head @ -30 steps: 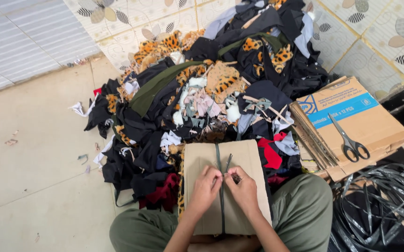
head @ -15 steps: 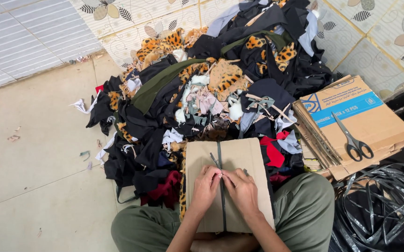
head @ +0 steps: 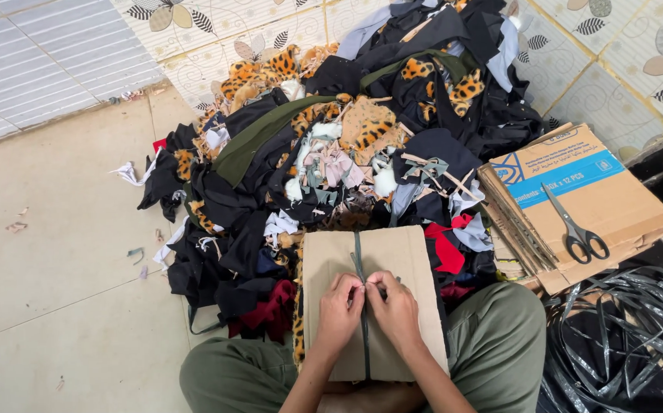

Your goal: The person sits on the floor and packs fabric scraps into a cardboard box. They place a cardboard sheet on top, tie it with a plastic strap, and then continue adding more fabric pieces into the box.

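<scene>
A flat cardboard bundle (head: 400, 252) rests on my lap, with a dark green strap (head: 357, 248) running lengthwise down its middle. My left hand (head: 339, 310) and my right hand (head: 395, 306) meet over the centre of the bundle, fingertips pinched together on the strap. The strap passes under both hands and shows again below them toward my body. My legs in olive trousers (head: 500, 336) frame the bundle on both sides.
A big heap of fabric scraps (head: 331, 153), black, leopard-print, red and grey, lies ahead against a tiled wall. A stack of flattened cardboard boxes (head: 607, 206) with scissors (head: 576, 226) on top sits at right. Dark strapping coils (head: 622, 344) lie at lower right. Bare tiled floor (head: 56, 252) at left.
Both hands stay on the strap at the bundle's middle and have drawn closer together. The view has shifted slightly.
</scene>
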